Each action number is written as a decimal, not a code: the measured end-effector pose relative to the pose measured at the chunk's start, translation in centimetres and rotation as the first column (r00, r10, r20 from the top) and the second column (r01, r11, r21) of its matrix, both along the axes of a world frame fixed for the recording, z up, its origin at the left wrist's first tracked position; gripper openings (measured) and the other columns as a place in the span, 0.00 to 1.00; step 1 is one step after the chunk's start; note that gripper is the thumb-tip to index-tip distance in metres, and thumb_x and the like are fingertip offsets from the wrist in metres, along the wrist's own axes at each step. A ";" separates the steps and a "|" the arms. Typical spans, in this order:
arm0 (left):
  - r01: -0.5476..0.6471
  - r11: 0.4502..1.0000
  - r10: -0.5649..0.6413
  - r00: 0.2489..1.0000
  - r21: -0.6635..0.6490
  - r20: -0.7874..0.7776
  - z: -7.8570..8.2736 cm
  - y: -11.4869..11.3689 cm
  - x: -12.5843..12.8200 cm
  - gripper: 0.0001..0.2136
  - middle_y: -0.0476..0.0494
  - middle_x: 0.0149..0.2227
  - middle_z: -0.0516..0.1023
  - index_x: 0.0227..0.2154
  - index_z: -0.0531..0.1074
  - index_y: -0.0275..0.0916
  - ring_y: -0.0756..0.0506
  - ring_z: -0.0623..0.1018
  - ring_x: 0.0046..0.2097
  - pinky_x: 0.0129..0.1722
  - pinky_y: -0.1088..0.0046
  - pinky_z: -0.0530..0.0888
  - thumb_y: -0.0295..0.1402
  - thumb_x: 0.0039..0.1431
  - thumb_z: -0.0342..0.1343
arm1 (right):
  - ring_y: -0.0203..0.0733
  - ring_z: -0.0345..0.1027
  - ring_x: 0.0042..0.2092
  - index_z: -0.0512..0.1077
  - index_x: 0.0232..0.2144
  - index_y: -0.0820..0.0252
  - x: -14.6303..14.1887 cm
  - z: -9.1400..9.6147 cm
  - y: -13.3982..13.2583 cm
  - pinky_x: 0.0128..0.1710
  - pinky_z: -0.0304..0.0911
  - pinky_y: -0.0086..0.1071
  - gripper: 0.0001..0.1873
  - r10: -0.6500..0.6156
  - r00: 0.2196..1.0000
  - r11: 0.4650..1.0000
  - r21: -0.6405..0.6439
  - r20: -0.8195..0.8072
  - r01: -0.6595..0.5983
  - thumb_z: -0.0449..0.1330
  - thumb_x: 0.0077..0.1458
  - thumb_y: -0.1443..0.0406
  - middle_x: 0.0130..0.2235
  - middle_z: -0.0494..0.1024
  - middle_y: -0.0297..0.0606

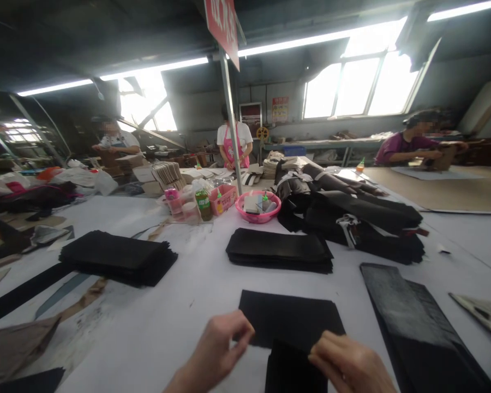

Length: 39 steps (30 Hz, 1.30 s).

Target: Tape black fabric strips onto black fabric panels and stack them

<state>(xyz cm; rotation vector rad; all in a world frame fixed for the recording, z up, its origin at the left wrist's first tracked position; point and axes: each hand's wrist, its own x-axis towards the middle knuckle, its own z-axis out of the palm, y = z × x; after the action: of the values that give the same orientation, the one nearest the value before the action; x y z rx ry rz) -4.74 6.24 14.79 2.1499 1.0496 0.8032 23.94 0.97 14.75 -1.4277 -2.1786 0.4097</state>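
Note:
A flat black sheet (pixel 290 316) of leather-like material lies on the white tabletop in front of me. A narrower black piece (pixel 294 368) overlaps its near edge and runs out of view at the bottom. My left hand (pixel 223 344) is at the sheet's left edge, thumb and fingers curled toward each other; anything between the tips is too small to make out. At the right, my right hand (pixel 347 357) has its fingers pressed together at the narrower piece's upper right, apparently pinching it. Its fingertips are partly hidden.
Stacks of black pieces lie at centre (pixel 280 248) and left (pixel 118 254). Long black pieces (pixel 417 322) are at right. Behind stand a pink basin (pixel 258 219), a green-labelled bottle (pixel 203 204) and a dark material heap (pixel 364 224). A metal post (pixel 230 109) rises there; several co-workers are beyond.

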 end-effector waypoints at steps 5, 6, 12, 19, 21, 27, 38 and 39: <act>-0.153 0.936 0.186 0.980 -0.317 0.076 0.1 0.5 -1.6 0.13 0.47 0.30 0.76 0.29 0.73 0.38 0.47 0.75 0.35 0.37 0.74 0.72 0.42 0.62 0.54 | 0.37 0.63 0.29 0.70 0.26 0.56 0.4 1.6 -0.3 0.29 0.57 0.29 0.14 -0.218 0.922 0.940 -0.324 -0.320 0.110 0.55 0.61 0.58 0.27 0.71 0.31; -0.157 0.930 0.202 0.973 -0.334 0.107 -0.4 0.4 -1.1 0.12 0.46 0.32 0.77 0.32 0.74 0.38 0.46 0.76 0.37 0.40 0.72 0.73 0.42 0.60 0.56 | 0.37 0.63 0.29 0.70 0.26 0.56 0.1 1.6 -0.1 0.29 0.57 0.29 0.14 -0.229 0.905 0.932 -0.350 -0.359 0.096 0.56 0.61 0.58 0.26 0.71 0.31; -0.077 0.950 0.165 0.946 -0.302 0.279 -1.0 -0.3 3.6 0.21 0.43 0.49 0.74 0.50 0.70 0.43 0.41 0.73 0.53 0.55 0.64 0.68 0.40 0.54 0.63 | 0.36 0.59 0.28 0.71 0.25 0.58 -0.7 1.9 0.4 0.27 0.54 0.29 0.14 -0.230 0.867 0.918 -0.395 -0.442 0.042 0.57 0.60 0.58 0.25 0.69 0.30; 0.072 0.856 0.161 0.904 -0.512 0.396 -0.2 -0.7 7.2 0.10 0.46 0.32 0.76 0.34 0.76 0.37 0.48 0.73 0.35 0.35 0.76 0.69 0.40 0.56 0.61 | 0.36 0.60 0.29 0.73 0.26 0.58 -0.9 1.3 0.5 0.28 0.56 0.29 0.12 -0.271 0.805 0.907 -0.421 -0.527 0.029 0.60 0.58 0.58 0.25 0.70 0.30; 0.095 0.805 0.211 0.876 -0.585 0.433 -0.2 -1.0 7.5 0.11 0.49 0.27 0.73 0.30 0.73 0.36 0.51 0.70 0.30 0.30 0.78 0.67 0.40 0.57 0.60 | 0.36 0.61 0.29 0.74 0.27 0.58 -0.9 0.9 0.5 0.29 0.58 0.29 0.11 -0.312 0.754 0.892 -0.452 -0.578 0.023 0.61 0.56 0.58 0.26 0.71 0.31; 0.068 0.763 0.312 0.833 -0.642 0.458 0.0 -1.4 7.3 0.13 0.52 0.25 0.67 0.29 0.69 0.35 0.54 0.65 0.28 0.27 0.81 0.63 0.42 0.57 0.60 | 0.39 0.68 0.34 0.76 0.32 0.59 -0.3 0.4 0.0 0.35 0.63 0.32 0.11 -0.371 0.615 0.863 -0.503 -0.696 -0.049 0.62 0.56 0.57 0.30 0.76 0.34; 0.047 0.791 0.286 0.853 -0.610 0.436 -0.5 -1.4 7.4 0.11 0.51 0.28 0.71 0.32 0.70 0.37 0.52 0.69 0.31 0.30 0.80 0.67 0.41 0.59 0.58 | 0.38 0.68 0.37 0.76 0.38 0.59 -0.2 -0.2 -0.3 0.39 0.63 0.30 0.13 -0.440 0.486 0.850 -0.525 -0.755 -0.045 0.64 0.55 0.56 0.34 0.77 0.35; 0.034 0.801 0.284 0.858 -0.598 0.428 -0.4 -1.4 7.4 0.11 0.51 0.28 0.71 0.32 0.71 0.37 0.52 0.68 0.31 0.30 0.79 0.66 0.41 0.59 0.58 | 0.38 0.68 0.37 0.76 0.37 0.59 -0.2 -0.2 -0.3 0.39 0.63 0.30 0.13 -0.439 0.485 0.854 -0.519 -0.757 -0.037 0.63 0.56 0.56 0.34 0.77 0.35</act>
<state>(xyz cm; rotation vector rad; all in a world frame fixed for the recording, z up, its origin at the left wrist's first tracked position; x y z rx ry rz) 2.71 4.86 14.38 1.2522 0.9989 0.8882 23.70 0.66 14.58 -1.2544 -1.0644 1.3234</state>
